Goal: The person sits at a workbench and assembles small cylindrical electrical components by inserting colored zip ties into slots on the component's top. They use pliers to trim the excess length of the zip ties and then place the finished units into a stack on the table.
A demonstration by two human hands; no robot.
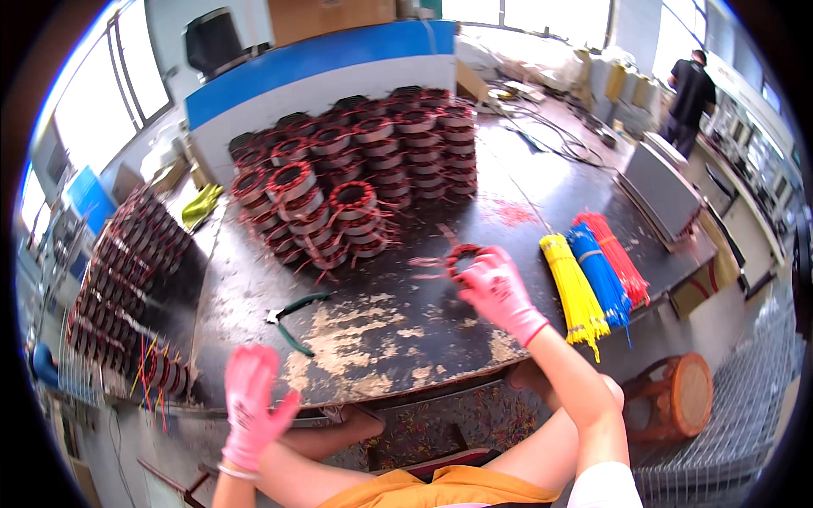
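My right hand (500, 292), in a pink glove, is closed on a motor stator (458, 256) with red windings and loose red leads, at the middle of the dark worktable (364, 351). The fingers hide part of the ring. My left hand (256, 405), gloved in pink too, hovers at the table's front left edge with fingers stretched out and nothing in it. Between the hands lie green-handled cutters (293, 328), their handles spread. Beyond them rise stacks of similar stators (356, 224), grey with red windings.
Bundles of yellow wires (574, 288), blue wires (600, 267) and red wires (616, 254) lie at the right. More stators (127, 279) are stacked far left. A blue-and-white panel (322, 72) stands behind. A wooden stool (677, 398) sits right; another person (688, 102) stands far right.
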